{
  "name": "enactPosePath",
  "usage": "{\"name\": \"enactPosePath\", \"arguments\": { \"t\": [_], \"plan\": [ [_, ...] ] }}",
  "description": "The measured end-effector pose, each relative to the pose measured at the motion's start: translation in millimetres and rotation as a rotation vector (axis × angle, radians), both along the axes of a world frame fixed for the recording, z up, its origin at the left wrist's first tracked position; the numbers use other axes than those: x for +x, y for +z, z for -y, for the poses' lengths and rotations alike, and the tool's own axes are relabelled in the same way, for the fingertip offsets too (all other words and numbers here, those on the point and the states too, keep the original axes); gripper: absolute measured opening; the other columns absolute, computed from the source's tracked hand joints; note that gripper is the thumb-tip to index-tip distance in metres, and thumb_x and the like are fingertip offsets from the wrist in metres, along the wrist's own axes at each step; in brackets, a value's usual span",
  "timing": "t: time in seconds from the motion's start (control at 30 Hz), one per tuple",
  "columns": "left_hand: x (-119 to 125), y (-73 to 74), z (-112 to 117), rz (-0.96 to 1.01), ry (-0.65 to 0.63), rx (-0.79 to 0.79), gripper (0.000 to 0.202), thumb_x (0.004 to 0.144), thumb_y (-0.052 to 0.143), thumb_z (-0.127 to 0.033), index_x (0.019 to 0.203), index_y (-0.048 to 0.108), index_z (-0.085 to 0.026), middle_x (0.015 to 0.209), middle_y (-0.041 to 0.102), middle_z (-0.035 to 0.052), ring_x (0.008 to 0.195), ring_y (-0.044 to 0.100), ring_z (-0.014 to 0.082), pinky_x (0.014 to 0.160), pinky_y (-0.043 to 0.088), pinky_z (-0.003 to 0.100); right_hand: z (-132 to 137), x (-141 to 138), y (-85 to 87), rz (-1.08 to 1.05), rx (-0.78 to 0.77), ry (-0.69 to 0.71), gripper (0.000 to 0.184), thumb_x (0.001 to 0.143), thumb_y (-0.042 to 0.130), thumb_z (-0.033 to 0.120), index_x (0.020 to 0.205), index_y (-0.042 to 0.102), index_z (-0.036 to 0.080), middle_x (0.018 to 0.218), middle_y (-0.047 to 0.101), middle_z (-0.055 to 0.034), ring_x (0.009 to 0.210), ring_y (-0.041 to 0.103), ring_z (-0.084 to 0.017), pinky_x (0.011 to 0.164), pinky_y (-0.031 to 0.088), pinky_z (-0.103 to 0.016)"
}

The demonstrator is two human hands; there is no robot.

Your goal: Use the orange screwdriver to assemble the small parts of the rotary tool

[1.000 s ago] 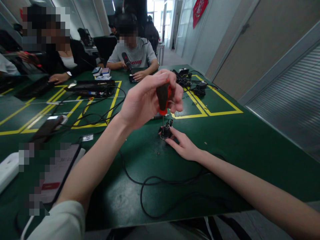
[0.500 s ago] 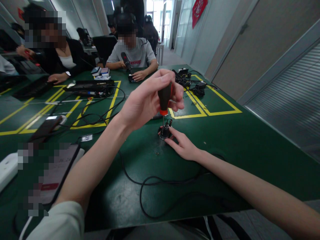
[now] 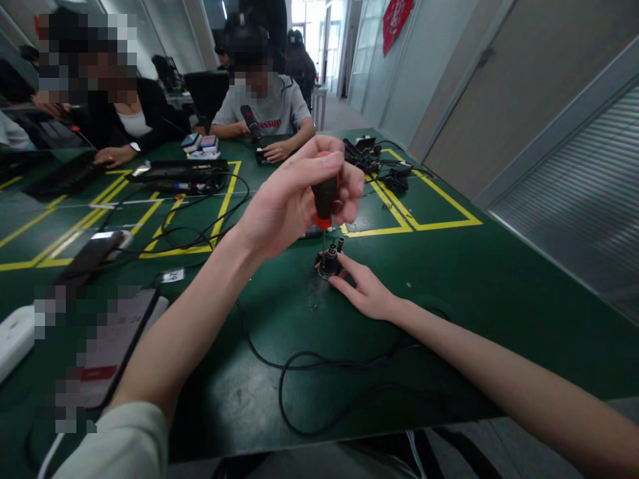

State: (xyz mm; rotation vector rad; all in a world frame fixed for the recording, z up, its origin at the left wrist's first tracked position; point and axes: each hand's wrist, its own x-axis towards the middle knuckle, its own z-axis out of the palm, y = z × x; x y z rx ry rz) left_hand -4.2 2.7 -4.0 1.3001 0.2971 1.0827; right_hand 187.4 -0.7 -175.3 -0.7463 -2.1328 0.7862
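Note:
My left hand (image 3: pixel 294 199) is closed around the black and red handle of a screwdriver (image 3: pixel 324 197), held upright. Its thin shaft points down into a small black cylindrical part (image 3: pixel 329 263) standing on the green table (image 3: pixel 474 279). My right hand (image 3: pixel 367 289) rests on the table just to the right of that part, its fingertips pinching the part's base. A black cable (image 3: pixel 309 362) loops over the table near my arms.
Two people sit at the far end of the table, one holding a black tool. A phone (image 3: pixel 94 256), a white power strip (image 3: pixel 14 336) and a tangle of cables (image 3: pixel 184 233) lie at left. Black adapters (image 3: pixel 379 166) sit beyond yellow floor-tape lines.
My left hand has shifted its fingers on the screwdriver handle, turning it a little in place. My right hand and the black part have stayed where they were.

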Motion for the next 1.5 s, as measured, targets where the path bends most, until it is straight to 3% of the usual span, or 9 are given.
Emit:
{"name": "enactPosePath", "arguments": {
  "t": [0.1, 0.23, 0.43, 0.57, 0.7, 0.93, 1.17, 1.3, 1.5],
  "plan": [
    [-0.1, -1.0, -0.9, 0.017, -0.031, 0.022, 0.014, 0.100, 0.048, -0.026, 0.091, 0.056, -0.017, 0.067, 0.060, -0.0006, 0.045, 0.048, 0.0070, 0.048, 0.036, 0.019, 0.3, -0.2, 0.5, 0.000, -0.008, 0.001, 0.045, 0.105, 0.053, 0.029, 0.149, 0.051, 0.019, 0.134, 0.072, -0.0156, 0.104, 0.074, -0.026, 0.086, 0.065, -0.040],
    [-0.9, -0.6, -3.0, 0.009, -0.059, 0.015, 0.033, 0.101, 0.049, -0.039, 0.093, 0.066, -0.012, 0.063, 0.056, 0.0011, 0.050, 0.049, 0.0091, 0.051, 0.040, 0.021, 0.2, 0.3, 0.5, 0.006, -0.007, 0.002, 0.046, 0.106, 0.053, 0.030, 0.150, 0.050, 0.019, 0.135, 0.071, -0.0160, 0.105, 0.074, -0.026, 0.086, 0.064, -0.040],
    [-0.1, -1.3, -0.7, 0.013, -0.016, 0.010, 0.017, 0.102, 0.046, -0.022, 0.089, 0.057, -0.016, 0.078, 0.065, 0.0019, 0.065, 0.067, 0.0128, 0.062, 0.051, 0.022, -0.2, 0.1, 0.4, 0.011, 0.001, -0.005, 0.045, 0.105, 0.053, 0.030, 0.149, 0.050, 0.018, 0.132, 0.072, -0.0162, 0.099, 0.074, -0.025, 0.084, 0.064, -0.040],
    [-0.4, -3.3, -0.7, 0.022, -0.017, 0.025, 0.011, 0.096, 0.057, -0.026, 0.090, 0.055, -0.017, 0.070, 0.062, -0.0002, 0.047, 0.052, 0.0075, 0.048, 0.037, 0.019, 0.5, -0.2, 1.5, 0.014, -0.004, -0.007, 0.046, 0.105, 0.053, 0.031, 0.149, 0.050, 0.019, 0.132, 0.072, -0.0161, 0.102, 0.073, -0.027, 0.085, 0.064, -0.041],
    [-1.0, -1.1, -1.5, 0.020, -0.051, 0.006, 0.034, 0.100, 0.050, -0.041, 0.089, 0.066, -0.013, 0.063, 0.056, 0.0021, 0.049, 0.049, 0.0091, 0.049, 0.040, 0.021, 0.7, 0.3, 1.2, 0.035, -0.018, -0.015, 0.048, 0.106, 0.052, 0.032, 0.151, 0.048, 0.020, 0.131, 0.073, -0.0162, 0.094, 0.074, -0.025, 0.084, 0.065, -0.042],
    [0.4, 1.4, 2.8, -0.022, 0.028, -0.025, 0.022, 0.101, 0.045, -0.023, 0.083, 0.056, -0.016, 0.077, 0.067, 0.0032, 0.075, 0.071, 0.0173, 0.072, 0.055, 0.027, 0.7, 0.0, 0.8, 0.015, 0.000, -0.006, 0.047, 0.105, 0.053, 0.029, 0.151, 0.049, 0.018, 0.135, 0.071, -0.0170, 0.104, 0.074, -0.026, 0.087, 0.064, -0.041],
    [-1.1, -0.4, -0.3, 0.042, -0.061, 0.000, 0.026, 0.100, 0.049, -0.035, 0.093, 0.064, -0.015, 0.065, 0.056, 0.0011, 0.050, 0.047, 0.0101, 0.050, 0.037, 0.022, -1.2, 0.3, -0.8, 0.017, 0.008, 0.003, 0.046, 0.106, 0.052, 0.032, 0.150, 0.050, 0.019, 0.132, 0.072, -0.0159, 0.106, 0.074, -0.027, 0.086, 0.064, -0.041],
    [-2.1, 1.0, -0.9, 0.048, -0.070, -0.012, 0.041, 0.102, 0.038, -0.030, 0.083, 0.069, -0.011, 0.065, 0.055, 0.0046, 0.058, 0.052, 0.0127, 0.055, 0.043, 0.024, -1.2, 0.4, -0.4, 0.027, -0.006, -0.003, 0.046, 0.106, 0.052, 0.032, 0.150, 0.050, 0.019, 0.132, 0.072, -0.0164, 0.105, 0.074, -0.028, 0.086, 0.064, -0.042],
    [-0.9, -1.5, 1.9, 0.018, -0.032, 0.031, 0.016, 0.099, 0.048, -0.020, 0.085, 0.056, -0.017, 0.076, 0.064, 0.0014, 0.063, 0.064, 0.0137, 0.060, 0.047, 0.023, -0.7, 0.0, 0.2, 0.018, 0.001, -0.005, 0.046, 0.105, 0.053, 0.031, 0.150, 0.050, 0.020, 0.131, 0.072, -0.0154, 0.102, 0.074, -0.027, 0.087, 0.064, -0.042]
  ]
}}
